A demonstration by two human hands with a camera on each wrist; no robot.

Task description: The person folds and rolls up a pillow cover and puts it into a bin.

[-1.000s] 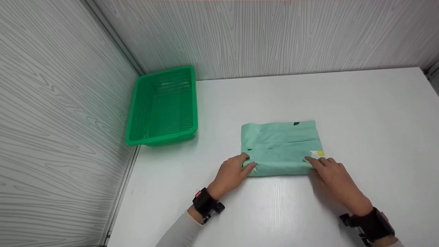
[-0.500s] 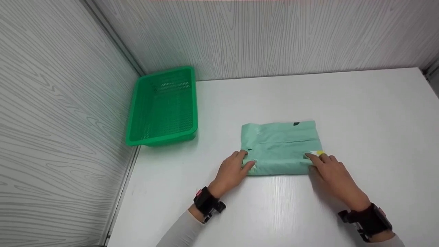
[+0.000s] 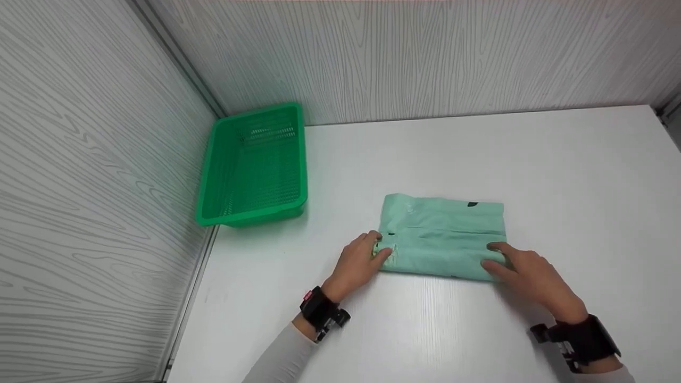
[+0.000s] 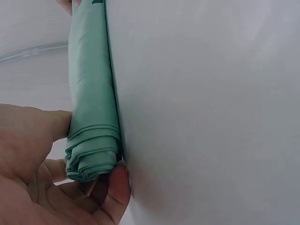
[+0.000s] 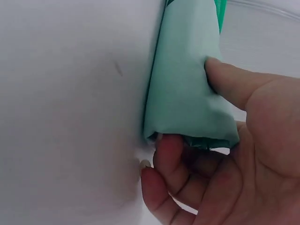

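Across the white, smooth-topped table (image 3: 425, 335), well forward of its back edge and nearer its right edge than the basket is, lies a mint-green, rectangular, thin plastic bag (image 3: 444, 229) with its near side rolled into a thick fold. The left hand (image 3: 354, 268) grips the left end of that roll, thumb on one face and fingers curled round the layered end. At the opposite end, the right hand (image 3: 534, 274) holds the roll too, thumb against its face and fingers bent at its end. A small black mark (image 3: 472, 204) shows near the bag's far right corner. Black strapped wrist cameras (image 3: 322, 311) sit above pale grey sleeves (image 3: 282, 356). At the table's back left corner stands a bright green, rectangular plastic basket (image 3: 303, 154) with perforated sides, beside the grey wood-grain walls (image 3: 383, 58).
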